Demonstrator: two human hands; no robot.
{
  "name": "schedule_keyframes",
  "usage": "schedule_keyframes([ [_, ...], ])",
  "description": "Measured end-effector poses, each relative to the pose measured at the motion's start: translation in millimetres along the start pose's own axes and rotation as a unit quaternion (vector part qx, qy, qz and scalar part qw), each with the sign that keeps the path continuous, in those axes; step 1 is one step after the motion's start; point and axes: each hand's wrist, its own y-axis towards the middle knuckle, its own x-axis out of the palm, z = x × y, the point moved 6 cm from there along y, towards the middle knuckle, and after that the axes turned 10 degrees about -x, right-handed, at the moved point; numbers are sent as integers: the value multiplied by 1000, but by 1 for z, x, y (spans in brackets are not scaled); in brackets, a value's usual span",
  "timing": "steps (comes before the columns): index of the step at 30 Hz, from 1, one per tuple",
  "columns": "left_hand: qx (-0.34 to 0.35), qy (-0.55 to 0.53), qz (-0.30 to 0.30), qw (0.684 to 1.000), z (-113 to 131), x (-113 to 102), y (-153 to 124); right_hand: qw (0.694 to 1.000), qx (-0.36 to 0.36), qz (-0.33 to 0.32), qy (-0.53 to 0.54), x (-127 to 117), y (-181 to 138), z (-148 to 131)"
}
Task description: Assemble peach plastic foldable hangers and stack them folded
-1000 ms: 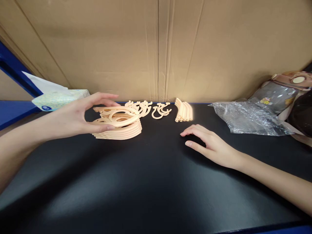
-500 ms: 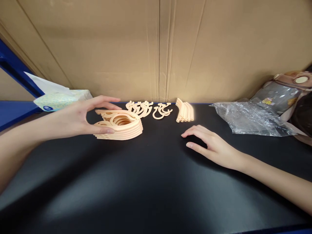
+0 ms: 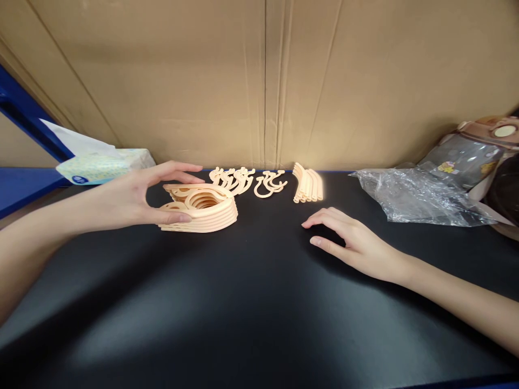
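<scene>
The black desk fills most of what lies below me, and tan cardboard stands upright behind it, a dark seam running down near the middle. A blue frame slants along my left side. My left hand comes in from that side, its fingers spread wide from the thumb: the thumb overlaps the near side of the peach stack, the others reach above its far side, and I have no closed grip on it. I cannot tell whether the thumb presses or only brushes. My right hand is held low over the desk, loosely curved with a gap between thumb and forefinger, holding nothing; the nearest things ahead of it are the tubes. A crumpled clear plastic bag lies to my right, with a brown-topped bottle tilted just behind it. On the left, a tissue pack with one sheet pulled up sits beyond my wrist. The peach stack, curved pieces layered flat, lies left of centre on the desk. Near the cardboard are the tubes, bundled right of centre, and, smallest, the hooks, in two loose groups between stack and tubes.
</scene>
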Motion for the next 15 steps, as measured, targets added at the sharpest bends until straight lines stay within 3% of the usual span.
schedule_keyframes([
  [9, 10, 23, -40, 999, -10, 4, 1, 1000, -3, -2, -1, 1, 0, 1],
  [15, -37, 73, -41, 996, -24, 1, -1, 1000, -4, -6, -3, 2, 0, 1],
])
